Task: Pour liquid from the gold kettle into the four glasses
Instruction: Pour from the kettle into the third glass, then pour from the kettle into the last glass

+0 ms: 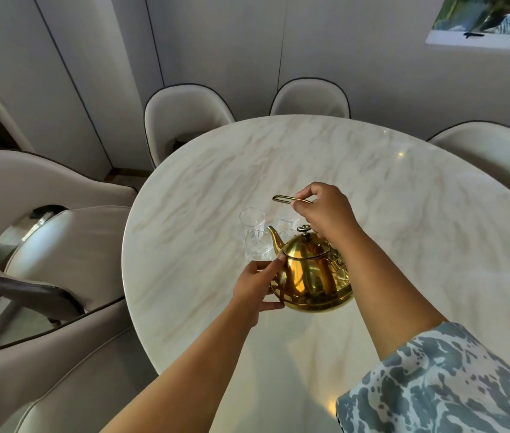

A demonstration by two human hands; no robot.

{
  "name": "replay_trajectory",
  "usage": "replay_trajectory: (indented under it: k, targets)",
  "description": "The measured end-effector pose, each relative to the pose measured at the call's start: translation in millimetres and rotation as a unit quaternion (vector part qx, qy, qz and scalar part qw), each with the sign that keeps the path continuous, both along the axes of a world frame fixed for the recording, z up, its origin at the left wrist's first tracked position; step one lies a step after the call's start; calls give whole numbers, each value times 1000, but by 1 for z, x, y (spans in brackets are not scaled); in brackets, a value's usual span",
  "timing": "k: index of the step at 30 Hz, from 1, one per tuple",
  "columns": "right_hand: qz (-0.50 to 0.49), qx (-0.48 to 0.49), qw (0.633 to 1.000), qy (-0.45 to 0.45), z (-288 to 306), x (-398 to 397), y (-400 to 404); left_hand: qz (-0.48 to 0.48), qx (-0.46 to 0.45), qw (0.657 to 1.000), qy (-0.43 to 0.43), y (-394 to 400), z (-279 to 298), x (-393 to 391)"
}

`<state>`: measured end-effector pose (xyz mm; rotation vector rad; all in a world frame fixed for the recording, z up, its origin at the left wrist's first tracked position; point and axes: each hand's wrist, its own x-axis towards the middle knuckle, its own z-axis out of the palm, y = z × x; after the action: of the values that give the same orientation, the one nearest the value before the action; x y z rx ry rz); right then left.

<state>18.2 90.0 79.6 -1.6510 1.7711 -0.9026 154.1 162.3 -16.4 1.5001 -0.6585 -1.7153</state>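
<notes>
Both forearms outstretched, right hand (322,210) raised with fingers pinched, left hand (258,284) lower, fingers curled

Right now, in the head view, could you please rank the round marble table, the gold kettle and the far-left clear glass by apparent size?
1. Round marble table, largest by far.
2. Gold kettle.
3. Far-left clear glass, smallest; it stands farther off, so this is looks only.

Glasses (252,220) crowd the kettle (310,276) spout; table (403,214) right bare.

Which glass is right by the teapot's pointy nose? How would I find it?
Find the round marble table and the gold kettle on it. Just left of its spout stands a clear glass, the nearest of the cluster, just above the left hand.
</notes>
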Motion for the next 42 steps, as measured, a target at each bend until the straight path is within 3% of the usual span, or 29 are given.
replay_trajectory:
  k: [11, 30, 42]
  targets:
    - [28, -28, 999, -16, 38, 4, -45, 48, -30, 998, 5, -44, 24, -8]
    - [123, 41, 986, 104, 31, 39, -116, 69, 21, 996, 59, -87, 8, -13]
    - [133, 52, 982, 123, 31, 43, -120, 77, 30, 994, 72, -87, 3, -14]
